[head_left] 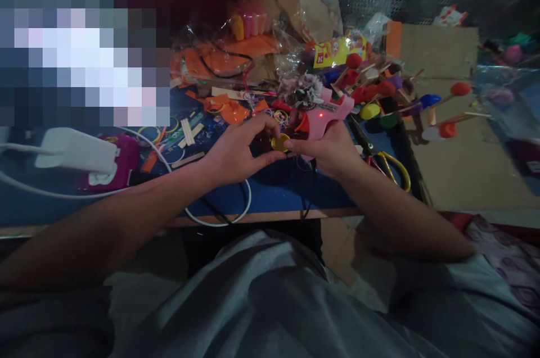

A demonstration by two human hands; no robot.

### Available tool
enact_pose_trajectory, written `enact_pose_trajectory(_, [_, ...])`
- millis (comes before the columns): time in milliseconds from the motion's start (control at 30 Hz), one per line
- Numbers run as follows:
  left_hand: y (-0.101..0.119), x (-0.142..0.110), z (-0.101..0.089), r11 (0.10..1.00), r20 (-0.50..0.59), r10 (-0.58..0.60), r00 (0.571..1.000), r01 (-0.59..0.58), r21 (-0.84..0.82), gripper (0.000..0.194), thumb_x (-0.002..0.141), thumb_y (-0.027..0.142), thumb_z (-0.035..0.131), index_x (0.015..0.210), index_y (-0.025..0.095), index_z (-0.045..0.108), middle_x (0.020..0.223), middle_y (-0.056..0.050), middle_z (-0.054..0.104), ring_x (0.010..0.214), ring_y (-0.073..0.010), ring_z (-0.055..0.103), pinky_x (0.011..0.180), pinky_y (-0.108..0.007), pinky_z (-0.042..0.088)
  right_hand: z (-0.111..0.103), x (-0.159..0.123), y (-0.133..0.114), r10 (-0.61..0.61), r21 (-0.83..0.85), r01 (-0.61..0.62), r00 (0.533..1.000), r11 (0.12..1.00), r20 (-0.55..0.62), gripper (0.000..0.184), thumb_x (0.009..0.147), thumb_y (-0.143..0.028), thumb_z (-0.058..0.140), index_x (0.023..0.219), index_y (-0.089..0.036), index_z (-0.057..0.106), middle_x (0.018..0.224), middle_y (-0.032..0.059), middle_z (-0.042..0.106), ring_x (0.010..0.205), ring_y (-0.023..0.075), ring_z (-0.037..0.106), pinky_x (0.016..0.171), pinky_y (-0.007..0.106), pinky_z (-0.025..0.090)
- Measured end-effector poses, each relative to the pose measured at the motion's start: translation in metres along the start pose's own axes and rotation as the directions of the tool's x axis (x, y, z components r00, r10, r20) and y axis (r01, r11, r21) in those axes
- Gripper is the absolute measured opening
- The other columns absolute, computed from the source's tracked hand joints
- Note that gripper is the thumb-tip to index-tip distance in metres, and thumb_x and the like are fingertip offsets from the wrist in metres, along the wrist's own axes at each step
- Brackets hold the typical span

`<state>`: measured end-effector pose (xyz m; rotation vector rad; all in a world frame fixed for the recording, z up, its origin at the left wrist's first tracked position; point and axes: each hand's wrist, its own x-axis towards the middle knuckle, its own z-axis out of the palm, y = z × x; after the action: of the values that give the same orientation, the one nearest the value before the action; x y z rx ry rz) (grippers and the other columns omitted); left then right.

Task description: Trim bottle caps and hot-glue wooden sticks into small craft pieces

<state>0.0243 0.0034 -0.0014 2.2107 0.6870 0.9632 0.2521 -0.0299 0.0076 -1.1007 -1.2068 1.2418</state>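
Note:
My right hand [331,151] is wrapped round a pink glue gun [324,115] with a small red light on its side. My left hand [236,151] pinches a small round yellow cap [279,142] between thumb and fingers, right at the right hand's fingertips. Both hands hover over a blue work board [274,195], near its middle. The gun's dark cord [304,213] drops over the board's front edge.
Scissors with yellow handles [390,164] lie right of my hands. Behind them are several coloured caps on wooden sticks [442,116], rubber bands, orange scraps [230,108] and plastic bags. A white charger [73,151] with a white cable sits at the left. Cardboard [447,161] lies at the right.

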Motion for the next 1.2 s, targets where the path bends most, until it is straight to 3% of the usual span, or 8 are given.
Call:
enact_pose_trajectory(233, [-0.003, 0.000, 0.003, 0.995, -0.069, 0.015, 0.998, -0.022, -0.101, 0.057, 0.089, 0.060, 0.091, 0.121, 0.021, 0.065, 0.104, -0.005, 0.076, 0.088, -0.0164, 0.074, 0.081, -0.029, 0.061, 0.006, 0.001, 0.000, 0.057, 0.068, -0.055, 0.998, 0.996, -0.032, 0.051, 0.054, -0.041, 0.113, 0.085, -0.023, 0.076, 0.075, -0.0018, 0.071, 0.063, 0.0144, 0.062, 0.052, 0.028, 0.055])
enact_pose_trajectory(433, [0.003, 0.001, 0.000, 0.996, -0.088, 0.090, 0.992, -0.092, -0.019, 0.041, 0.096, 0.051, 0.086, 0.121, 0.020, 0.075, 0.111, -0.008, 0.080, 0.091, -0.0178, 0.075, 0.082, -0.031, 0.062, 0.008, 0.001, 0.004, 0.022, 0.083, -0.021, 1.000, 0.996, -0.014, 0.052, 0.055, -0.043, 0.114, 0.086, -0.023, 0.078, 0.084, 0.0002, 0.075, 0.074, 0.0168, 0.068, 0.062, 0.030, 0.060])
enact_pose_trajectory(600, [-0.007, -0.001, 0.003, 0.962, -0.197, -0.042, 0.980, -0.013, -0.272, 0.040, 0.096, 0.050, 0.086, 0.120, 0.021, 0.072, 0.114, -0.010, 0.080, 0.094, -0.0185, 0.078, 0.086, -0.033, 0.066, 0.006, 0.000, -0.004, 0.059, 0.118, -0.051, 0.996, 0.992, -0.063, 0.056, 0.065, -0.061, 0.107, 0.089, -0.024, 0.072, 0.072, -0.0023, 0.067, 0.060, 0.0144, 0.062, 0.052, 0.030, 0.057])
enact_pose_trajectory(733, [-0.019, 0.000, 0.004, 0.894, -0.222, -0.098, 0.970, -0.012, -0.448, 0.050, 0.085, 0.050, 0.098, 0.113, 0.021, 0.069, 0.106, -0.005, 0.080, 0.093, -0.0156, 0.079, 0.090, -0.030, 0.068, 0.003, -0.003, -0.013, 0.096, 0.143, -0.097, 0.995, 0.985, 0.011, 0.059, 0.068, -0.067, 0.103, 0.088, -0.025, 0.067, 0.067, -0.0026, 0.060, 0.053, 0.0134, 0.055, 0.042, 0.029, 0.046])
enact_pose_trajectory(933, [-0.023, 0.004, 0.001, 0.845, -0.225, -0.173, 0.959, 0.027, -0.535, 0.050, 0.089, 0.050, 0.095, 0.122, 0.024, 0.067, 0.109, -0.003, 0.078, 0.094, -0.0151, 0.078, 0.085, -0.029, 0.070, -0.001, -0.005, -0.019, 0.100, 0.154, -0.111, 0.992, 0.982, 0.073, 0.059, 0.068, -0.070, 0.102, 0.083, -0.026, 0.065, 0.070, -0.0017, 0.058, 0.054, 0.0129, 0.052, 0.043, 0.029, 0.042])
enact_pose_trajectory(1033, [-0.023, 0.005, -0.001, 0.839, -0.276, -0.161, 0.948, -0.016, -0.544, 0.045, 0.091, 0.049, 0.093, 0.122, 0.026, 0.070, 0.105, -0.002, 0.077, 0.089, -0.0134, 0.077, 0.085, -0.027, 0.069, -0.006, -0.005, -0.021, 0.058, 0.098, -0.065, 0.996, 0.993, 0.072, 0.062, 0.066, -0.071, 0.103, 0.084, -0.025, 0.066, 0.073, -0.0019, 0.059, 0.055, 0.0121, 0.053, 0.044, 0.029, 0.043])
enact_pose_trajectory(1200, [-0.022, 0.005, -0.003, 0.849, -0.303, -0.101, 0.948, -0.077, -0.523, 0.040, 0.093, 0.043, 0.093, 0.124, 0.025, 0.074, 0.112, -0.004, 0.078, 0.098, -0.0134, 0.078, 0.090, -0.026, 0.068, -0.011, -0.005, -0.022, 0.039, 0.028, -0.040, 0.998, 0.999, 0.047, 0.065, 0.060, -0.066, 0.108, 0.082, -0.024, 0.065, 0.069, -0.0034, 0.059, 0.052, 0.0110, 0.052, 0.042, 0.028, 0.040])
